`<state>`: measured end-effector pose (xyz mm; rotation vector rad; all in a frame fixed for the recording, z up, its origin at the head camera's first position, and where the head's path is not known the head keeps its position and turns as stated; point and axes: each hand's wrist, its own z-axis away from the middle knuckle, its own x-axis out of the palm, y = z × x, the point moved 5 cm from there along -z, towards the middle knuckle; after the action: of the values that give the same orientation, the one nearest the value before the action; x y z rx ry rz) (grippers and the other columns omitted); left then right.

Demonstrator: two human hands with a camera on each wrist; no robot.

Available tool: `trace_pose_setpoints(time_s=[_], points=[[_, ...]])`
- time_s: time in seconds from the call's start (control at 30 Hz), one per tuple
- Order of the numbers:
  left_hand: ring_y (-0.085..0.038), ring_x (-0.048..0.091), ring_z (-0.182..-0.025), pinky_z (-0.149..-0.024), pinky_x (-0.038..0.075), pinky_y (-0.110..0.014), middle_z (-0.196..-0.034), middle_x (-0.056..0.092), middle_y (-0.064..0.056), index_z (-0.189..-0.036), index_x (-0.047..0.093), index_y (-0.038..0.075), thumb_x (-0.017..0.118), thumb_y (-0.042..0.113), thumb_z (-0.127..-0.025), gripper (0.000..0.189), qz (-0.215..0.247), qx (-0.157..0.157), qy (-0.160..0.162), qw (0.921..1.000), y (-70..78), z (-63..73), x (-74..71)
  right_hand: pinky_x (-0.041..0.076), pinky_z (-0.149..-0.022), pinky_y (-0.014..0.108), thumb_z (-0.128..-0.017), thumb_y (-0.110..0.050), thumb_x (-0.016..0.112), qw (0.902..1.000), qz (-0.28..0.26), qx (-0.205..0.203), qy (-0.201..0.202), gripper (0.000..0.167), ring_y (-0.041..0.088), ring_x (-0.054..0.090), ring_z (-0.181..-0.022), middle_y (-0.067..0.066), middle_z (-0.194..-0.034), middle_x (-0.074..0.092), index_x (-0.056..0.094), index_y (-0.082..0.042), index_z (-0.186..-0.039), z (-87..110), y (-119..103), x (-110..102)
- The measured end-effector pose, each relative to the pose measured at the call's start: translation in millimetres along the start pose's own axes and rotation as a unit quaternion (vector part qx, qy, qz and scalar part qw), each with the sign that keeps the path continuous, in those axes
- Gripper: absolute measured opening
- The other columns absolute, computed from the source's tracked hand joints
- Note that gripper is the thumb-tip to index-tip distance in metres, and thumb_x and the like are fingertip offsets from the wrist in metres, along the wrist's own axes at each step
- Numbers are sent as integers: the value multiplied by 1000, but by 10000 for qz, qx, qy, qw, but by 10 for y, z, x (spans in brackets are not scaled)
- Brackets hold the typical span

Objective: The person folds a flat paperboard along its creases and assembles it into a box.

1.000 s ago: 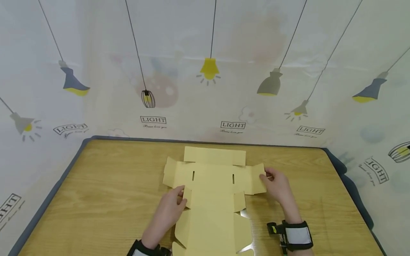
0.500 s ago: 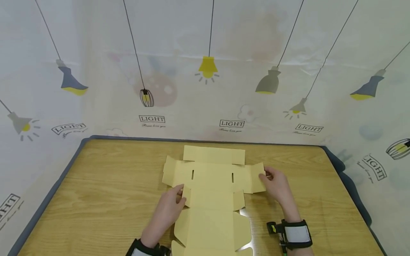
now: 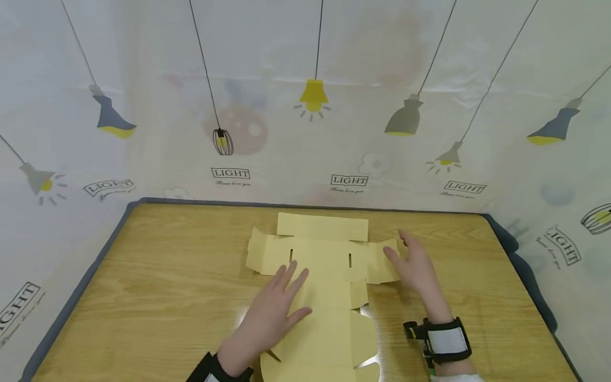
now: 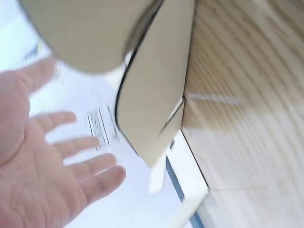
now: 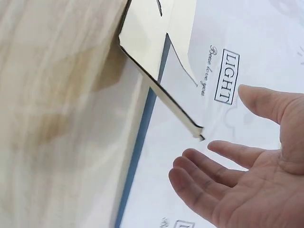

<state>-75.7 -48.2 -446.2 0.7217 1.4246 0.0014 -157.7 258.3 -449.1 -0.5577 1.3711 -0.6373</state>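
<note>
An unfolded pale-yellow cardboard box blank (image 3: pixel 326 329) lies lengthwise on the wooden table, with side flaps partly raised and two narrow slots near its far end. Over its left half is my left hand (image 3: pixel 269 315), fingers spread and holding nothing. It hides the small left flap in the head view. In the left wrist view, the palm faces the raised left flaps (image 4: pixel 154 80). Beside the far right flap (image 3: pixel 389 254) my right hand (image 3: pixel 419 268) is open, thumb and fingers apart. The right wrist view shows a gap between its fingertips and the flap's edge.
The wooden table (image 3: pixel 176 276) has a dark grey-blue edge (image 3: pixel 215 203). Behind it hangs a pale curtain (image 3: pixel 267 69) printed with lamps. A black strap (image 3: pixel 446 339) with a camera mount is on the right wrist; another strap (image 3: pixel 217 369) is on the left.
My left hand has let go of the small left flap, spread its fingers and moved right over the cardboard. My right hand has released the far right flap and opened.
</note>
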Motion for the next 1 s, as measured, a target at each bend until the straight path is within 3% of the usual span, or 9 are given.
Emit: trace_pose_setpoints(time_s=[0.07,0.17,0.33,0.47,0.53,0.67,1.0], points=[[-47,38,-155,-114,51,-61,-171,34,-20,-163,39,14,63,47,-103,73,-450,396,-314,9977,91,13,63,36,-121,72,-109,-33,56,9995,254,-163,33,73,56,33,-151,36,-166,31,26,5,-163,-17,-61,-20],[-44,37,-157,-114,52,-59,-173,32,-17,-165,36,17,56,58,-103,77,-1158,835,-606,9879,182,53,161,34,-121,73,-107,-31,59,9967,658,-467,72,72,58,34,-150,37,-164,33,30,5,-162,-48,-165,-30],[-37,41,-156,-117,51,-53,-172,36,-12,-164,38,23,52,70,-99,81,-2182,968,-622,9691,183,96,330,38,-118,73,-104,-31,65,9824,1475,-1142,-13,70,58,39,-147,36,-160,40,39,5,-158,-87,-390,10],[-32,40,-158,-121,46,-49,-172,37,-8,-164,38,27,49,76,-97,84,-2734,984,-794,9536,147,98,479,40,-116,73,-102,-34,68,9642,2080,-1618,-282,72,59,41,-145,37,-158,42,41,3,-158,-133,-537,105],[-31,37,-159,-124,43,-49,-173,35,-7,-164,37,28,46,77,-97,84,-2787,1017,-997,9497,139,94,543,41,-117,71,-102,-35,69,9533,2361,-1844,-383,72,59,44,-144,37,-157,43,43,4,-156,-176,-580,157],[-33,33,-161,-126,41,-53,-175,31,-7,-165,35,27,43,76,-99,82,-2623,1021,-1337,9502,143,84,604,42,-119,68,-101,-36,70,9372,2698,-2135,-580,72,58,47,-143,38,-155,45,45,6,-155,-314,-601,237],[-35,31,-162,-125,38,-59,-176,27,-7,-165,35,27,48,73,-99,82,-2229,834,-1500,9596,101,97,603,38,-124,64,-105,-36,64,9261,2914,-1757,-1633,74,53,36,-153,34,-165,35,35,2,-161,-688,-686,438]])
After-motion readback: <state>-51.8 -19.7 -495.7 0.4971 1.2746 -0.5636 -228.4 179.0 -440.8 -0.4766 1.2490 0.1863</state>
